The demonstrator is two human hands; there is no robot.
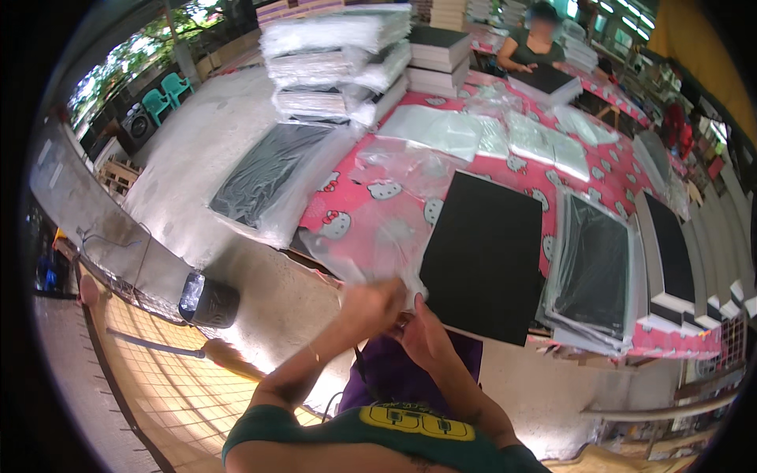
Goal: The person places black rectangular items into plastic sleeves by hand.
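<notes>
My left hand [372, 309] is closed on the gathered near end of a clear plastic bag [378, 244], which spreads away over the table. Right beside it, my right hand [426, 339] has its fingers curled in at the same end of the bag; its fingertips are partly hidden. Close to my right hand lies a large flat black-covered book [485, 256], slightly tilted, its near corner reaching past the table's front edge.
Wrapped black books lie on the left [272, 177] and right [591, 260] of the pink patterned tablecloth [339, 189]. Tall wrapped stacks [339, 63] stand behind, with more plastic bags [434, 130] nearby. Books [670, 252] line the right side. A person [536, 51] handles a book across the table.
</notes>
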